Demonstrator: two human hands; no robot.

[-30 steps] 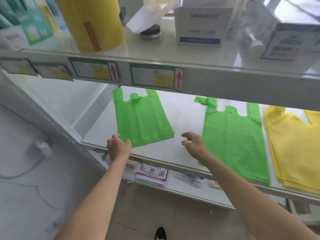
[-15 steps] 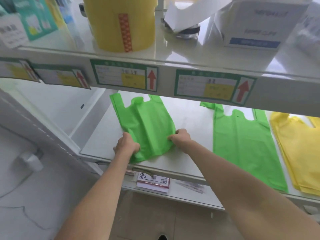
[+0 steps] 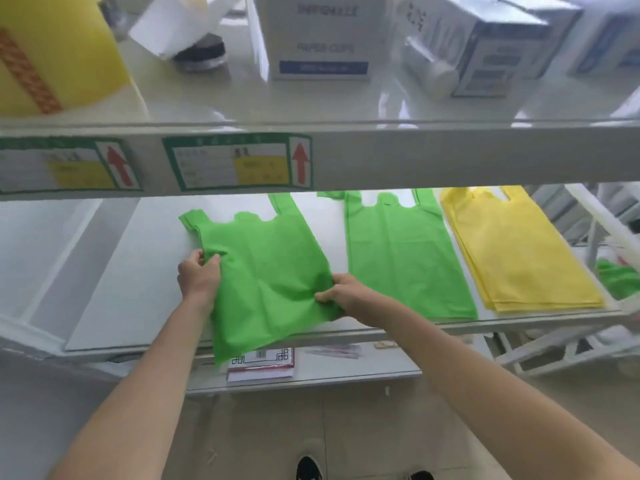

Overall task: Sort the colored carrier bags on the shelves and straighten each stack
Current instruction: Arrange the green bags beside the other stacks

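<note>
the small green bag (image 3: pixel 266 271) lies at a slant near the front edge of the middle shelf (image 3: pixel 138 271), its bottom corner hanging over that edge and its handles pointing toward the back; it looks like thin non-woven cloth, very light and limp, creasing wherever it is gripped, so it should slide easily on the smooth shelf and fold or sag if lifted by one point only; the left hand (image 3: pixel 199 277) has its fingers curled into the bag's left side edge, bunching the cloth there; the right hand (image 3: pixel 341 294) pinches the right side edge lower down, with wrinkles running out from the grip; taking it at both side edges, as now, seems the sound hold, since that keeps the sheet spread and lets it be turned square; whether this is one bag or a thin stack i cannot tell; just beside it to the right lies the larger green bag (image 3: pixel 405 258), flat and roughly square to the shelf, close to the right hand but apart from it; further right, near the shelf's right end, sits the yellow stack (image 3: pixel 512 254), its layers slightly fanned at the front; above, the upper shelf's front edge carries a price label (image 3: pixel 239 161).
</note>
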